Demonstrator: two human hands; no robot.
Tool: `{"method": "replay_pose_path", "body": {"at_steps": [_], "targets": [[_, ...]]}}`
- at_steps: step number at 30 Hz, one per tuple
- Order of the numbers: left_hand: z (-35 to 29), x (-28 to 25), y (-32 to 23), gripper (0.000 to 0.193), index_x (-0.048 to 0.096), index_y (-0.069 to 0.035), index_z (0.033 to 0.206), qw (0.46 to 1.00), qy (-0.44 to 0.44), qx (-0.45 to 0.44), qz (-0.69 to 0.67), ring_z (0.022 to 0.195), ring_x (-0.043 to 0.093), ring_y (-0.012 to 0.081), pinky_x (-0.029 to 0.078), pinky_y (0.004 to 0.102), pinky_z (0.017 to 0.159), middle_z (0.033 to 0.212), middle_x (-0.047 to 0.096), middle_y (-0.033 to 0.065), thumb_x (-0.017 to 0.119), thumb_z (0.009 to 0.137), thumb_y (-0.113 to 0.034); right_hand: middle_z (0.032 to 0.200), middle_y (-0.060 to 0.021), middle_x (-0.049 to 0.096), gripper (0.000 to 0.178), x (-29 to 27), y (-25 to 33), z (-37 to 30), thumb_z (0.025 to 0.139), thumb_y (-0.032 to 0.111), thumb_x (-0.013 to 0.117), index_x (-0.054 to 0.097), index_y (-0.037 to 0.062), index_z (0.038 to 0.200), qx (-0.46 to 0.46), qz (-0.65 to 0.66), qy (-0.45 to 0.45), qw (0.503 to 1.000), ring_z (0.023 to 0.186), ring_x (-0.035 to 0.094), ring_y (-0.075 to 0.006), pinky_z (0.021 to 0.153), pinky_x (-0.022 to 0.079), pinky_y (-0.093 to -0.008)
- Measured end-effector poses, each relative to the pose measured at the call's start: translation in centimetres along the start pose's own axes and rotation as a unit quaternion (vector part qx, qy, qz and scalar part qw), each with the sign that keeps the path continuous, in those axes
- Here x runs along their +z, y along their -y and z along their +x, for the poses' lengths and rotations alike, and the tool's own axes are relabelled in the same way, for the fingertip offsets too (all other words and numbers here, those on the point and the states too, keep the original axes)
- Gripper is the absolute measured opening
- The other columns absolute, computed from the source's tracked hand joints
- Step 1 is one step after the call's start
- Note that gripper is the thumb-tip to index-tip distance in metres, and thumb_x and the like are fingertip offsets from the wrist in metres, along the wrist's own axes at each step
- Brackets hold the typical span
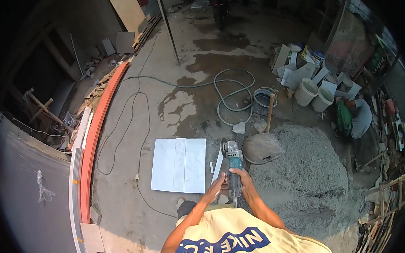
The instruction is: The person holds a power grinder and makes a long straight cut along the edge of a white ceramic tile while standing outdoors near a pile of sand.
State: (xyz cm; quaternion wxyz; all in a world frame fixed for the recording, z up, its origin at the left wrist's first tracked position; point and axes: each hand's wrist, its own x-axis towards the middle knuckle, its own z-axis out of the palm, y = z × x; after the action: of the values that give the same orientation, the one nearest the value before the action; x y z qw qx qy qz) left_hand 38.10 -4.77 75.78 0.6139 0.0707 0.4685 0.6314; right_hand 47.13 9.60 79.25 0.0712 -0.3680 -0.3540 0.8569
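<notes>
An angle grinder [234,162] with a teal and grey body points away from me in front of my body. My right hand [245,179] wraps round its body from the right. At the left side of the grip, my left hand [215,187] is closed against the tool, its fingertips partly hidden. The round disc [223,146] sits at the far left of the grinder head. A narrow white tile strip [218,166] shows beside the tool, next to my left hand. To the left, white marbled tile [167,164] lies flat on the concrete, with a line across it, near a small offcut [211,167].
Wet grey mortar [309,163] is heaped at right, with a wooden-handled hoe [262,148] against it. Beyond stand a dark bucket [263,97] and pale buckets [306,91]. A hose [190,85] and cord [148,124] cross the floor. A person [360,117] crouches far right.
</notes>
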Motion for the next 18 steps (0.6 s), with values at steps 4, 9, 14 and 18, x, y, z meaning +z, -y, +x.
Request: {"method": "replay_pose_path", "body": {"at_steps": [4, 9, 14, 18], "targets": [[0.7, 1.0, 0.8, 0.040, 0.057, -0.018, 0.104, 0.995, 0.073, -0.025, -0.062, 0.084, 0.052, 0.0105, 0.044, 0.0314, 0.081, 0.090, 0.050, -0.0057, 0.052, 0.101, -0.057, 0.086, -0.0156, 0.071, 0.037, -4.0, -1.8, -0.7, 0.078, 0.026, 0.070, 0.065, -0.0025, 0.101, 0.106, 0.101, 0.028, 0.989, 0.071, 0.070, -0.0267, 0.069, 0.061, -0.0416], [4.4, 2.0, -0.7, 0.033, 0.061, -0.018, 0.106, 0.998, 0.046, -0.010, -0.047, 0.082, 0.049, 0.0063, 0.043, 0.0298, 0.078, 0.084, 0.048, -0.0055, 0.058, 0.100, -0.050, 0.086, -0.0139, 0.071, 0.035, -5.1, -0.5, 0.7, 0.075, 0.021, 0.072, 0.067, -0.0016, 0.101, 0.063, 0.036, 0.047, 0.996, 0.070, 0.070, -0.0247, 0.067, 0.060, -0.0381], [5.2, 0.1, 3.1, 0.057, 0.058, -0.010, 0.134, 0.987, -0.112, 0.029, 0.112, 0.097, 0.060, 0.0086, 0.046, 0.0275, 0.077, 0.110, 0.064, -0.0014, 0.063, 0.096, -0.052, 0.083, -0.0091, 0.071, 0.034, -9.5, -1.1, 3.8, 0.067, 0.017, 0.079, 0.069, 0.0008, 0.095, -0.001, -0.182, -0.064, 0.981, 0.070, 0.066, -0.0180, 0.065, 0.053, -0.0319], [0.5, -8.3, 10.0, 0.060, 0.057, -0.005, 0.136, 0.984, -0.154, -0.064, 0.066, 0.102, 0.062, 0.0121, 0.049, 0.0279, 0.076, 0.118, 0.065, 0.0008, 0.065, 0.095, -0.048, 0.085, -0.0095, 0.072, 0.041, -12.1, -6.4, 5.4, 0.066, 0.024, 0.081, 0.070, -0.0003, 0.097, -0.027, -0.372, -0.158, 0.914, 0.074, 0.065, -0.0186, 0.072, 0.052, -0.0345]]}}
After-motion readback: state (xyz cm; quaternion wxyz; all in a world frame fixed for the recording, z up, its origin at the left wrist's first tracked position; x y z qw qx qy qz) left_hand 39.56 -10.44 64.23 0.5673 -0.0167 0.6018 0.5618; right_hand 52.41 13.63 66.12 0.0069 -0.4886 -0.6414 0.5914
